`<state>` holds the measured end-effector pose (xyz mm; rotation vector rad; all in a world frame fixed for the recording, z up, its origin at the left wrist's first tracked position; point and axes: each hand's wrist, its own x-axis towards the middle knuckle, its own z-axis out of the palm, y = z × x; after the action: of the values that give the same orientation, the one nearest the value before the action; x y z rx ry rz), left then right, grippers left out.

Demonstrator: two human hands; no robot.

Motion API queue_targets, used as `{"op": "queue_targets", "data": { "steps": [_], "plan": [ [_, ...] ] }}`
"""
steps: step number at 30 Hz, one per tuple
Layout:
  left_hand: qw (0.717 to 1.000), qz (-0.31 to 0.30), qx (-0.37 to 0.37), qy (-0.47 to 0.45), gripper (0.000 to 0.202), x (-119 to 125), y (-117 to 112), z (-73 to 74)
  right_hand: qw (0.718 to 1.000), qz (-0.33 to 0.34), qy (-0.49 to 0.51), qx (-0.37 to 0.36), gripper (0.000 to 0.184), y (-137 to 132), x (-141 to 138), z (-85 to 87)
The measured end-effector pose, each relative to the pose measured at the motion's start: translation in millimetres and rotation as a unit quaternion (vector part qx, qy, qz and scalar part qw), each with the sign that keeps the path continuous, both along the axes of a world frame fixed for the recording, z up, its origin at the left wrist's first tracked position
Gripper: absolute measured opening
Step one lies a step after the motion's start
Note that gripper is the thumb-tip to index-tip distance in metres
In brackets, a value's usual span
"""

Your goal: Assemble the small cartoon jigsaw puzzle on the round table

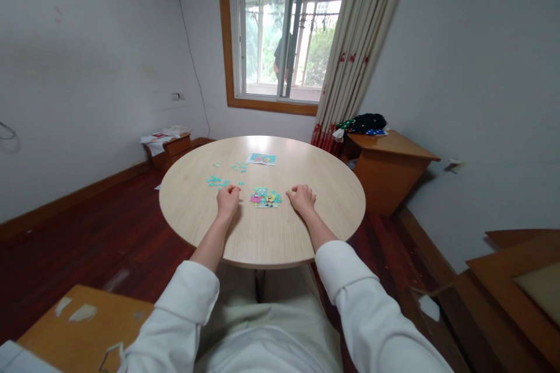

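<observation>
A round table (324, 221) holds a partly joined puzzle (265, 199) near its centre, with loose pieces (214, 180) at ten o'clock from it and a picture card (263, 159) at twelve. The left hand (228, 199) at nine and right hand (303, 198) at three are curled; whether either grips anything, I cannot tell.

On the table (336, 198) lies the puzzle (265, 199), between the left hand (228, 200) and the right hand (303, 198). Pieces (214, 180) lie behind the left hand, and the sheet (262, 159) lies behind the puzzle. Behind the table is the window (265, 41); to the right stands a cabinet (387, 178).
</observation>
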<state>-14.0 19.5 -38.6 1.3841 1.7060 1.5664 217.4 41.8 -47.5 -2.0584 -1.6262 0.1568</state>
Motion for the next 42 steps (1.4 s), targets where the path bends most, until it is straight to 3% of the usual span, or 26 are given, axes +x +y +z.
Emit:
{"op": "queue_targets", "data": {
  "steps": [15, 22, 27, 31, 34, 38, 42],
  "plan": [
    [1.000, -0.005, 0.000, 0.005, 0.019, -2, 3, -2.9, 0.999, 0.016, 0.029, 0.027, 0.023, -2, 0, -0.8],
    [1.000, -0.008, 0.002, 0.003, 0.019, -1, 3, -3.4, 0.994, 0.053, 0.069, 0.062, 0.014, 1, 3, -4.3],
    [1.000, -0.009, 0.002, -0.003, 0.018, 0, 1, -1.4, 0.980, 0.082, 0.144, 0.108, 0.020, 1, 5, -5.8],
    [1.000, -0.011, 0.003, -0.011, 0.018, 1, 0, -0.3, 0.949, 0.081, 0.248, 0.176, 0.017, 4, 8, -9.2],
    [1.000, -0.010, 0.006, -0.014, 0.019, 1, 1, -0.2, 0.904, 0.064, 0.365, 0.214, 0.017, 9, 10, -14.0],
    [1.000, -0.007, 0.009, -0.011, 0.018, 1, 2, -0.6, 0.842, 0.048, 0.491, 0.218, 0.018, 14, 10, -17.4],
    [1.000, -0.010, 0.007, -0.010, 0.018, 0, 2, -1.2, 0.814, 0.029, 0.539, 0.215, 0.017, 14, 11, -15.7]
  ]
}}
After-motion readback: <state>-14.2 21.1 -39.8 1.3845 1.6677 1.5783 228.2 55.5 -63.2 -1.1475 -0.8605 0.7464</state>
